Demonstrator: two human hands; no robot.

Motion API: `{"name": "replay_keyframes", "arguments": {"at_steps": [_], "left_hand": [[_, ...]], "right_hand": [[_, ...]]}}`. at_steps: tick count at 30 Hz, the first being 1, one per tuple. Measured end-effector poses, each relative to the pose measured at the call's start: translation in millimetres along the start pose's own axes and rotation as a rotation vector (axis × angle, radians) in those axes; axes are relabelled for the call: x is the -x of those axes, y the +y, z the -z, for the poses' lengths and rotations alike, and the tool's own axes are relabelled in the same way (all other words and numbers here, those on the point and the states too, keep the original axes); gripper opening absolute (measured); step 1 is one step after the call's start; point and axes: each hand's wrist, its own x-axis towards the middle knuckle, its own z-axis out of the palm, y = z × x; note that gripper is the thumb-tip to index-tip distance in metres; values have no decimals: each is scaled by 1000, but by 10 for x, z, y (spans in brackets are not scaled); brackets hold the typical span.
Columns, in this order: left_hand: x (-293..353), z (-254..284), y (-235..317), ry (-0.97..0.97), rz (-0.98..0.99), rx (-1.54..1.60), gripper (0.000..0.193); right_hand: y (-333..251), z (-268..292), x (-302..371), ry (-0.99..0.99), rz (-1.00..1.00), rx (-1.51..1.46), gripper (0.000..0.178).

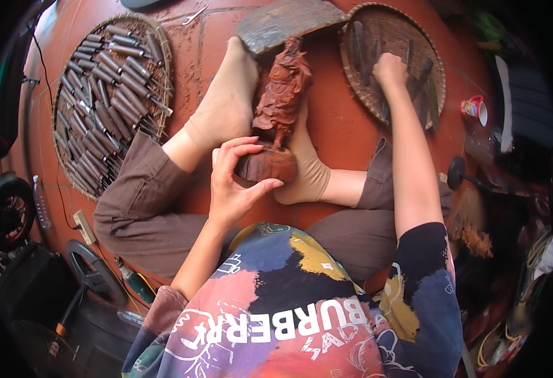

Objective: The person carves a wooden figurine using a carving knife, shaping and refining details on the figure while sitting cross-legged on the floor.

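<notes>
The left hand (227,183) curls thumb and fingers around the base (267,167) of one carved wooden figure (284,88), lying between two socked feet (229,94) at one slab's (289,24) near edge; the folds look shaped, the plainer base possibly unfinished. The right hand (391,72), fisted, contents indiscernible, crosses one of two baskets (424,44); the other's overlapping tools (103,113) defy counting.
</notes>
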Motion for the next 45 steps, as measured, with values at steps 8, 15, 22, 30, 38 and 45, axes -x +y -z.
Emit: {"name": "replay_keyframes", "arguments": {"at_steps": [8,15,22,30,38,45], "left_hand": [[-10,-33,-40,25,-24,30,63],[-21,-12,-52,56,-41,70,60],[-3,-19,-38,79,-14,135,57],[30,-26,-47,129,6,209,59],[27,-42,-43,109,54,248,57],[23,-42,-45,104,61,252,58]], "right_hand": [[188,737,1046,-252,151,-1754,9],[-654,884,2261,-497,324,-1774,20],[-900,776,2493,-298,220,-1367,8],[-997,758,2398,-39,439,-776,12],[-1196,838,2387,9,522,-548,14],[-1239,849,2327,37,548,-449,14]]}}
